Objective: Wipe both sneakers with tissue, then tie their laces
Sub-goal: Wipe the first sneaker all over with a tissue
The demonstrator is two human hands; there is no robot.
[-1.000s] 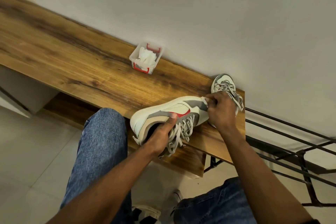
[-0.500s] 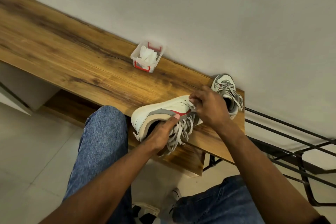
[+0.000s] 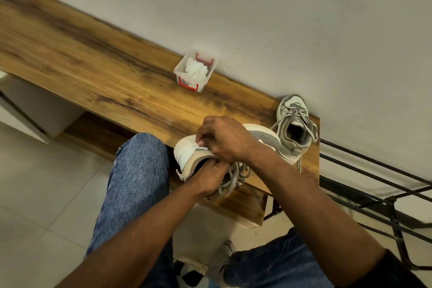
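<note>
A white and grey sneaker [image 3: 187, 154] lies on its side at the front edge of the wooden bench [image 3: 105, 82]. My left hand [image 3: 211, 179] grips it at the opening, fingers inside the collar, loose grey laces hanging beside it. My right hand [image 3: 224, 140] pinches a white tissue [image 3: 203, 146] and presses it on the sneaker's side near the heel. The second sneaker [image 3: 294, 128] stands upright at the bench's right end by the wall, its laces untied.
A small clear tub with red clips [image 3: 195, 71] holds white tissues against the wall. A black metal rack [image 3: 374, 187] stands right of the bench. My knees in blue jeans [image 3: 138, 184] are close under the bench edge, above a tiled floor.
My right hand has slid with the tissue along the sneaker from the toe end leftward to the heel side. My left hand keeps its grip at the opening.
</note>
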